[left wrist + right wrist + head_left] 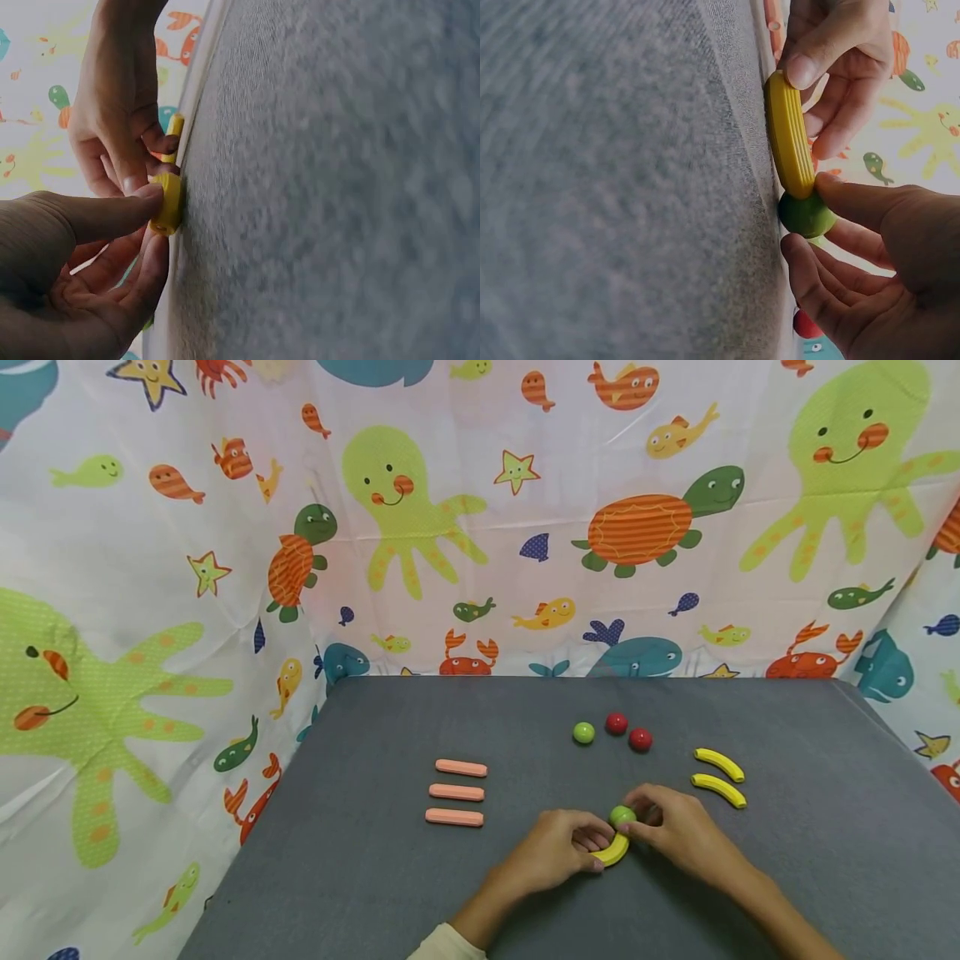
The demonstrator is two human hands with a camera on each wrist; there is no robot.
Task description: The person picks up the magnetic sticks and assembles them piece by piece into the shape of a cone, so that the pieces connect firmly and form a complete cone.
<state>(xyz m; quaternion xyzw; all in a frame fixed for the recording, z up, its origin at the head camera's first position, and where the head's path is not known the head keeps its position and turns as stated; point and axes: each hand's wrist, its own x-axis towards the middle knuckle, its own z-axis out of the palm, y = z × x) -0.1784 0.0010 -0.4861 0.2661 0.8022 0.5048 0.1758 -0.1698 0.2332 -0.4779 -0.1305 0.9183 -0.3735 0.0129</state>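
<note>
On the grey table [375, 877], near its front edge, my left hand [596, 852] pinches one end of a yellow toy banana [613, 852] that lies flat on the cloth. My right hand [633, 822] pinches a green ball [622, 815] between thumb and fingers and holds it against the banana's other end. The left wrist view shows my left thumb [112, 214] on the banana [168, 202]. In the right wrist view the green ball [801, 210] touches the tip of the ribbed banana [787, 135], with my right hand [807, 219] around the ball.
Three pink sticks [457, 792] lie in a column to the left. A second green ball [583, 732] and two red balls [628, 731] sit further back. Two more yellow bananas [718, 777] lie to the right. A sea-animal curtain [450, 527] surrounds the table.
</note>
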